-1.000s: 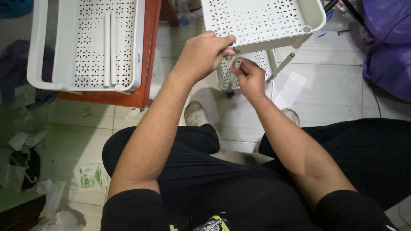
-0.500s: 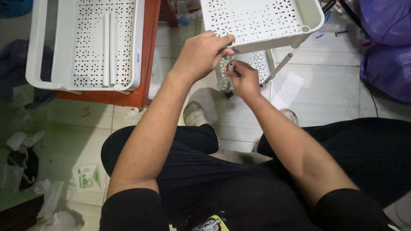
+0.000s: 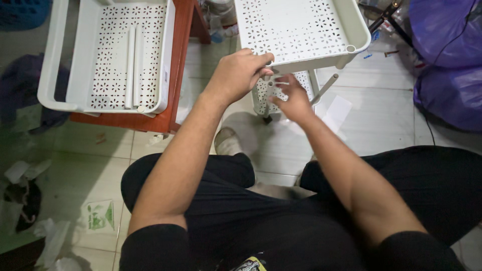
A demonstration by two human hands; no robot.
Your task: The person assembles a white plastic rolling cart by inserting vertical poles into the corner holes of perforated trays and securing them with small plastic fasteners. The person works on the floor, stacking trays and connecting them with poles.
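A: Left hand [image 3: 236,75] clamps the near rim of the white perforated tray [image 3: 301,30], upper centre of frame; right hand [image 3: 293,100] has let its fingers spread loose beside the thin post [image 3: 269,95] it pinched a second ago.

B: Post seems seated, I'd judge; packaging: green-printed wrapper [image 3: 100,215] lower left on the floor; white paper sheet [image 3: 337,111] right of centre.

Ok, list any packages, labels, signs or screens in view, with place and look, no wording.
Printed packet: flat on the floor tiles, lower left; square, pale with green print.
White paper sheet: on the floor right of the right hand; rectangular, plain.
Narrow label: on the left white tray's rim; small white strip.
No signs or screens.
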